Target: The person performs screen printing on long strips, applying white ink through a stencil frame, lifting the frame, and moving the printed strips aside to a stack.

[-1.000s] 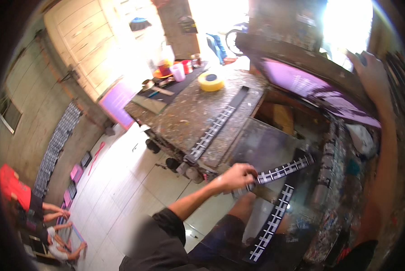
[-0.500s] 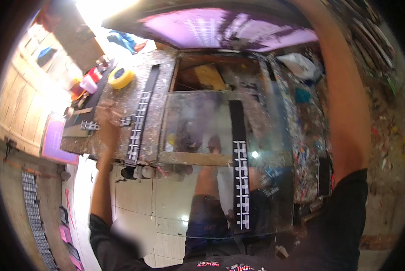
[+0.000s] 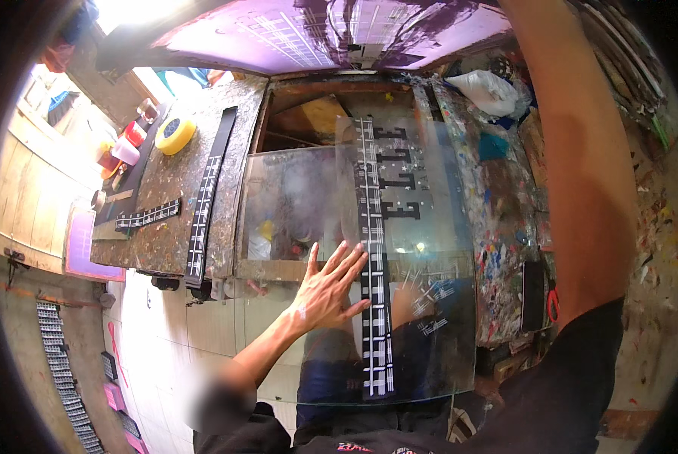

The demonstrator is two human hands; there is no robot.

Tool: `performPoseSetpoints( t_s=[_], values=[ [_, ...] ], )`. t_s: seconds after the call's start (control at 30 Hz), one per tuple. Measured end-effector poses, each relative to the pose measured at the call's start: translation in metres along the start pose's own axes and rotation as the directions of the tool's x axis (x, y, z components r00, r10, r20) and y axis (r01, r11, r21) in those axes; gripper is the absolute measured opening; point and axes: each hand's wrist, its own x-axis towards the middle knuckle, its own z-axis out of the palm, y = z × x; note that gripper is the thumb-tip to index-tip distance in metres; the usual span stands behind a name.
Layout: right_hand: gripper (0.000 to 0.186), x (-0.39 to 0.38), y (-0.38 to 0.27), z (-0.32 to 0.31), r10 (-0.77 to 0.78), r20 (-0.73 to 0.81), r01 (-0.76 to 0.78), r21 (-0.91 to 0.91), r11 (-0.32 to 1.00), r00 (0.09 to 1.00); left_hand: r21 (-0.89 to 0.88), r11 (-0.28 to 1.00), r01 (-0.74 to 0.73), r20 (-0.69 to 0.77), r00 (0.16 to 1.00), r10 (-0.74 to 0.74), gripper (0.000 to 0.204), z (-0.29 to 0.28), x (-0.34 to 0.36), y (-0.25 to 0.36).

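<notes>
My left hand [image 3: 333,284] is spread open on the glass [image 3: 290,185], fingertips at a long black strip [image 3: 377,340] with white grid lines running front to back. A clear sheet with dark block lettering [image 3: 395,170] shows at the strip's upper part; I cannot tell which is on top. My right arm [image 3: 577,129] reaches out of the top edge, its hand hidden beyond the frame. Above the glass is a raised purple screen panel [image 3: 445,30]. On the left bench lie a long patterned strip [image 3: 210,197] and a shorter one [image 3: 148,216].
The paint-spattered bench [image 3: 165,250] also holds yellow tape [image 3: 175,135] and several cups [image 3: 127,147]. At the right are a white bag [image 3: 481,94], a dark flat object [image 3: 533,295] and red scissors [image 3: 553,304]. Patterned strips [image 3: 66,378] hang at far left.
The short strip my left hand held now lies on the left bench. That hand has moved back right onto the glass, fingers spread. My right hand has left the top of view.
</notes>
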Motion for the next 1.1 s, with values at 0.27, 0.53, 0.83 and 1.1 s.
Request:
performPoseSetpoints(
  t_s=[0.27,0.53,0.83,1.1],
  values=[
    [0.047,0.004,0.001,0.003,-0.012,-0.009,0.012,0.025,1.0,1.0,0.013,1.0,0.006,0.032,0.999,-0.006,0.089,-0.001,0.003,0.001],
    [0.05,0.007,-0.001,0.007,-0.001,-0.004,0.001,0.021,1.0,1.0,-0.134,0.983,0.122,-0.072,0.989,-0.133,0.101,0.002,0.0,-0.004],
    [0.053,-0.02,-0.006,0.008,0.162,0.076,-0.159,-0.038,0.987,0.984,-0.974,-0.014,-0.225,-0.216,0.947,-0.237,0.058,-0.033,0.129,0.065],
    [0.046,-0.227,-0.064,0.043,0.12,0.329,-0.075,-0.145,0.987,0.937,-0.973,-0.064,-0.22,-0.054,0.492,-0.869,0.039,-0.095,-0.021,0.031]
  ],
)
